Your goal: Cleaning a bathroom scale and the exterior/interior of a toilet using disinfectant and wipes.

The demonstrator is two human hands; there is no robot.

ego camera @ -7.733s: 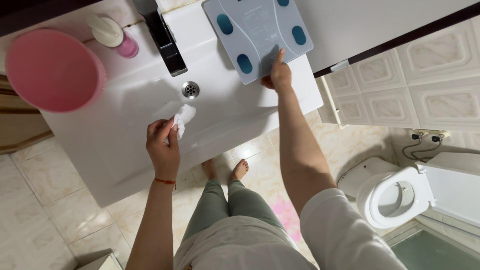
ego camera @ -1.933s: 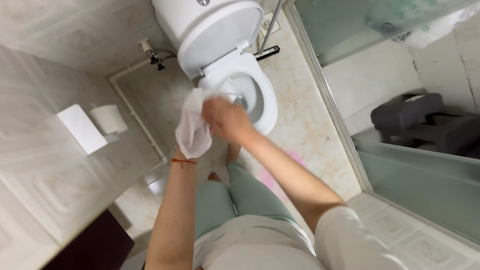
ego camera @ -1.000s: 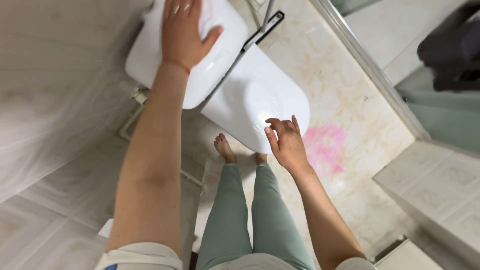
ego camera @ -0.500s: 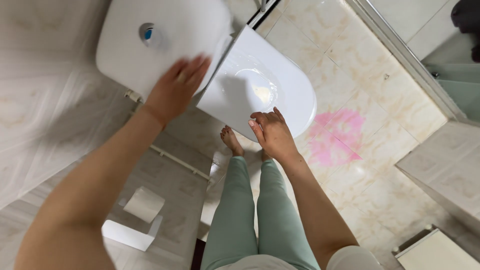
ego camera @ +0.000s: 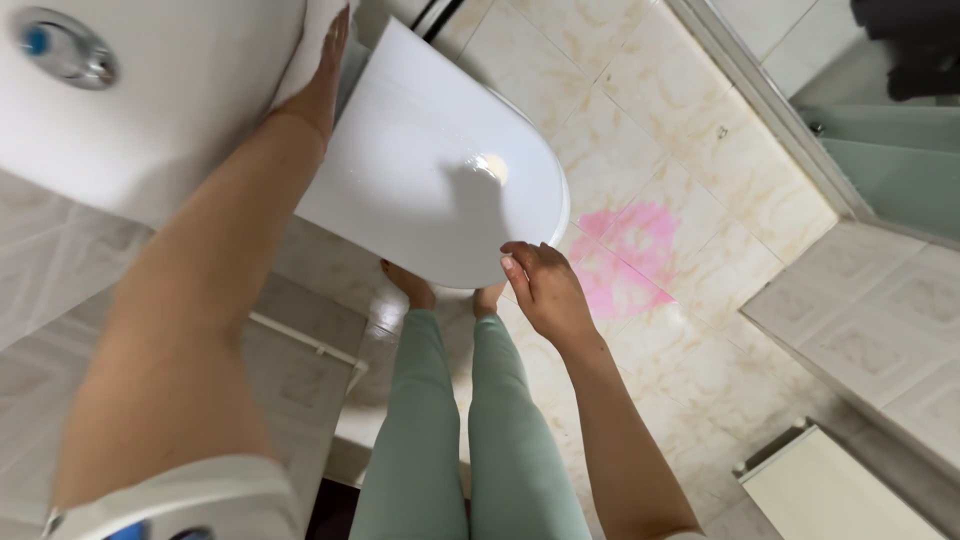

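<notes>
A: With the right hand (ego camera: 545, 290) just below frame centre, fingers loosely curled, tips at the front rim of the closed toilet lid (ego camera: 430, 170), it's a light touch at most, nothing clamped. Can't tell for sure if skin meets plastic.

B: Left hand (ego camera: 318, 75)?

A: Top, left of centre. Flat, fingers straight, lying along the edge of the cistern (ego camera: 170, 100) where it meets the lid's hinge end. Holding nothing. No cloth visible in either hand.

B: How will the lid handle?

A: My read: light, stiff plastic, glossy and probably slick, there's a bright glare spot near its tip. Hinged at the back, so take it at the front rim where the right hand is; 1 hand should do. Cistern is heavy ceramic, fixed, flush button (ego camera: 65, 45) upper left.

B: Room to move?

A: Open tiled floor (ego camera: 700, 230) to the right with a pink patch (ego camera: 625, 255). Shower-screen frame (ego camera: 770, 110) upper right, wall tight on the left. Bare feet sit right under the lid's front edge.
</notes>
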